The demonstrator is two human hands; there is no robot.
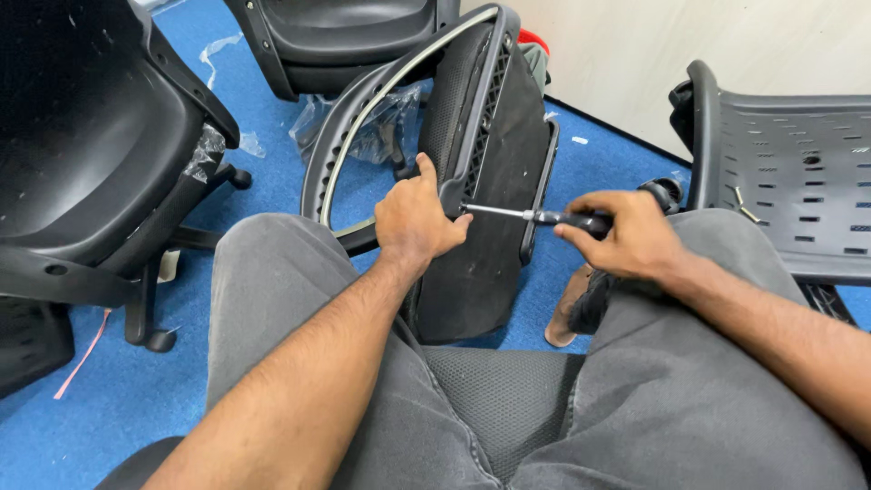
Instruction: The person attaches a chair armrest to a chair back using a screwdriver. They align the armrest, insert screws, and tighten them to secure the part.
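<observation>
A black office-chair backrest [494,181] with a mesh frame stands upright between my knees on the blue floor. My left hand [413,218] grips its edge near the middle. My right hand [626,238] is closed around the black handle of a screwdriver [535,216]. The metal shaft points left, and its tip meets the backrest just beside my left thumb. I am seated in grey trousers on a dark mesh seat [494,399].
An upturned black chair with a wheeled base [100,163] lies at the left. Another black seat shell [345,36] lies at the top. A perforated black seat pan [798,181] stands at the right. Clear plastic wrapping [381,127] lies behind the backrest.
</observation>
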